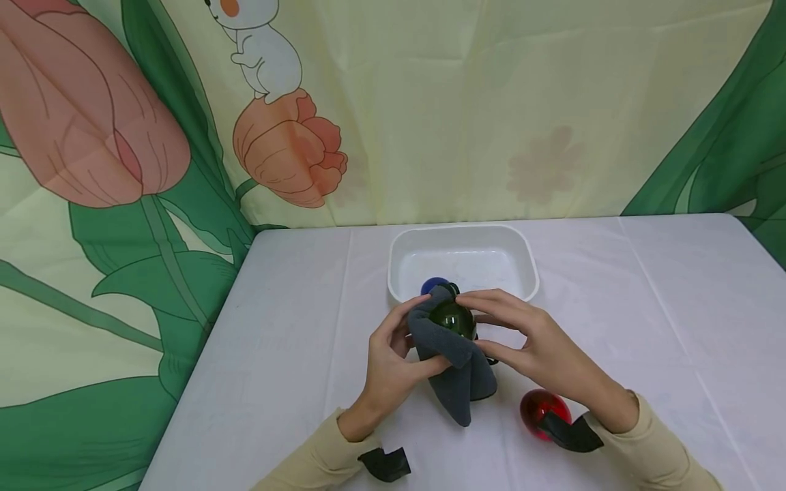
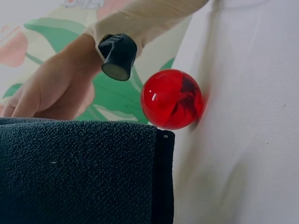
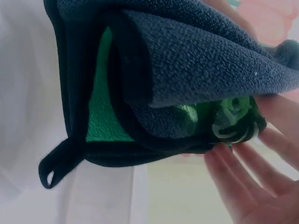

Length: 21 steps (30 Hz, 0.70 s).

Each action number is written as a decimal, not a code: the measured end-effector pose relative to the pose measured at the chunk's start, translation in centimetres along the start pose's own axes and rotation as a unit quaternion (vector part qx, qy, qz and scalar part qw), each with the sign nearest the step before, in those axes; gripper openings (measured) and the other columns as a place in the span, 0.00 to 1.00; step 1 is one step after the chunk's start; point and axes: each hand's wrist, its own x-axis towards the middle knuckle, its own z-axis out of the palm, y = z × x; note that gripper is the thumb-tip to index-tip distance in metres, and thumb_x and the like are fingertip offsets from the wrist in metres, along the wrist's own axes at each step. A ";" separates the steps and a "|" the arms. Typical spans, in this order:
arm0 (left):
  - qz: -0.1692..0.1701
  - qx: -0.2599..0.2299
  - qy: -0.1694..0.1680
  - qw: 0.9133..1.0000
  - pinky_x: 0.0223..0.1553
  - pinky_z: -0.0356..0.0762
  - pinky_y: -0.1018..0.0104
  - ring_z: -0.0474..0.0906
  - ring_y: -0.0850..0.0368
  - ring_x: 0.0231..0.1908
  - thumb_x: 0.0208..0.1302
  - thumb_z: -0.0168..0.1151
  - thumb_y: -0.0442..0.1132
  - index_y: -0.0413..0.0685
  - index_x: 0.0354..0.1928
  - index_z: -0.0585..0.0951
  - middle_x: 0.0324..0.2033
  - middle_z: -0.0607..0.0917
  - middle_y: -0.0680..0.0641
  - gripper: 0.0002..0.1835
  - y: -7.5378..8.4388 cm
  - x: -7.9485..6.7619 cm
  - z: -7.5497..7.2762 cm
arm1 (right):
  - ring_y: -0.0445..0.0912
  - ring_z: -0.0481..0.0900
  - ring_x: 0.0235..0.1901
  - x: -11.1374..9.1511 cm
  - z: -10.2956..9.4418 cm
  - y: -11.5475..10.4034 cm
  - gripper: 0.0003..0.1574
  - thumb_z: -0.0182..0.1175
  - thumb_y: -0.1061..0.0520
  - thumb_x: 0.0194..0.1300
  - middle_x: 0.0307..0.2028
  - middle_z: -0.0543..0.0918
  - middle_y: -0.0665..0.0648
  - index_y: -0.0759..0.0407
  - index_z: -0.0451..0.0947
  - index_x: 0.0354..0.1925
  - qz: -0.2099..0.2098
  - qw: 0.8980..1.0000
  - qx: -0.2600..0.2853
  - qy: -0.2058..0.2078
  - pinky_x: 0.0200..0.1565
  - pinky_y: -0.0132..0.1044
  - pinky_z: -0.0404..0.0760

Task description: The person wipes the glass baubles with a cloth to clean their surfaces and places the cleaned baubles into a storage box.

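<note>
In the head view, my left hand (image 1: 393, 361) holds a dark grey terry cloth (image 1: 451, 348), its thumb on the near side. The cloth is folded around a clear green ball (image 1: 453, 318), whose top shows between the folds. My right hand (image 1: 522, 331) pinches the green ball from the right, fingers above and thumb below. In the right wrist view, the cloth (image 3: 201, 56) covers most of the green ball (image 3: 233, 112), and a black hanging loop sticks out at one corner. The cloth (image 2: 79, 172) also fills the lower left of the left wrist view.
A white tray (image 1: 528, 266) stands at the table's far side, with a blue ball (image 1: 433, 284) partly visible at its near-left corner. By the right wrist lies a clear red ball (image 1: 540, 409) on the white tablecloth (image 1: 295, 341). A printed curtain (image 1: 430, 123) hangs behind.
</note>
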 end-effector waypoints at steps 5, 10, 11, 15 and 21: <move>0.000 -0.006 0.006 1.000 0.41 0.79 0.58 0.77 0.49 0.46 0.42 0.66 0.17 0.31 0.59 0.67 0.49 0.76 0.33 0.36 -0.2 0.0 0.0 | 0.45 0.72 0.55 0.1 0.0 0.0 0.44 0.71 0.71 0.42 0.57 0.72 0.51 0.53 0.71 0.59 -0.040 0.998 -0.057 0.010 0.52 0.28 0.71; 0.004 -0.015 0.008 1.000 0.41 0.79 0.57 0.77 0.49 0.47 0.42 0.67 0.18 0.37 0.60 0.67 0.50 0.77 0.36 0.38 -1.5 -0.2 -0.2 | 0.46 0.71 0.57 0.2 0.2 0.1 0.45 0.71 0.73 0.39 0.57 0.73 0.53 0.54 0.72 0.58 -0.065 0.995 -0.075 0.009 0.52 0.27 0.71; 0.005 -0.018 0.008 1.000 0.41 0.79 0.57 0.77 0.48 0.47 0.42 0.68 0.18 0.38 0.61 0.67 0.50 0.77 0.36 0.39 -1.7 -0.2 -0.3 | 0.46 0.71 0.57 0.2 0.3 0.1 0.45 0.71 0.73 0.40 0.57 0.72 0.53 0.55 0.72 0.58 -0.066 0.995 -0.075 0.009 0.52 0.27 0.71; 0.005 -0.024 0.009 1.000 0.42 0.78 0.56 0.77 0.47 0.47 0.43 0.68 0.20 0.40 0.61 0.67 0.51 0.77 0.37 0.39 -2.3 -0.4 -0.3 | 0.46 0.71 0.57 0.1 0.3 0.0 0.44 0.70 0.74 0.42 0.58 0.72 0.54 0.56 0.72 0.59 -0.059 0.995 -0.078 0.006 0.52 0.27 0.71; -0.002 -0.022 0.007 1.000 0.42 0.79 0.58 0.77 0.48 0.47 0.42 0.68 0.19 0.40 0.61 0.67 0.50 0.77 0.37 0.39 -2.1 -0.4 -0.3 | 0.46 0.71 0.56 0.0 0.3 -0.2 0.43 0.69 0.73 0.43 0.58 0.72 0.54 0.56 0.72 0.59 -0.043 0.995 -0.086 0.003 0.52 0.27 0.71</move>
